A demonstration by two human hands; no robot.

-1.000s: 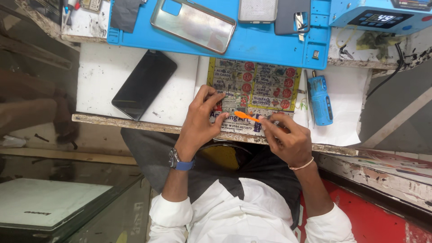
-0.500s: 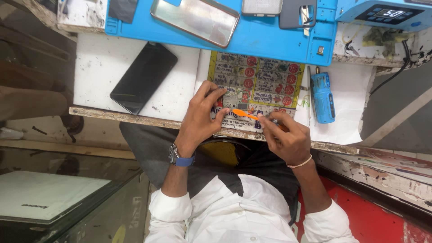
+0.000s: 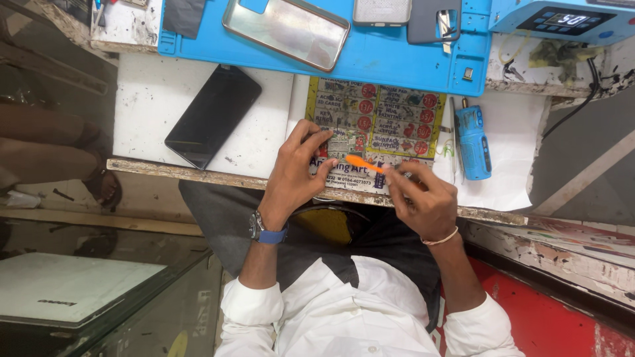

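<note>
My right hand (image 3: 426, 201) pinches a thin orange tool (image 3: 364, 163) whose tip points left toward my left hand. My left hand (image 3: 297, 168) presses a small part (image 3: 338, 146) down on a colourful printed sheet (image 3: 383, 122) near the table's front edge; the part is mostly hidden under my fingers. A watch with a blue strap (image 3: 264, 231) sits on my left wrist, and a thin band circles my right wrist.
A black phone (image 3: 211, 116) lies left of the sheet on the white table (image 3: 152, 99). A blue electric screwdriver (image 3: 473, 142) lies to the right. Behind are a blue work mat (image 3: 397, 59) with a phone back cover (image 3: 288, 32), and a blue device with a display (image 3: 569, 20).
Both hands stay on the sheet with the orange tool; they shift only slightly. The view has drifted a little.
</note>
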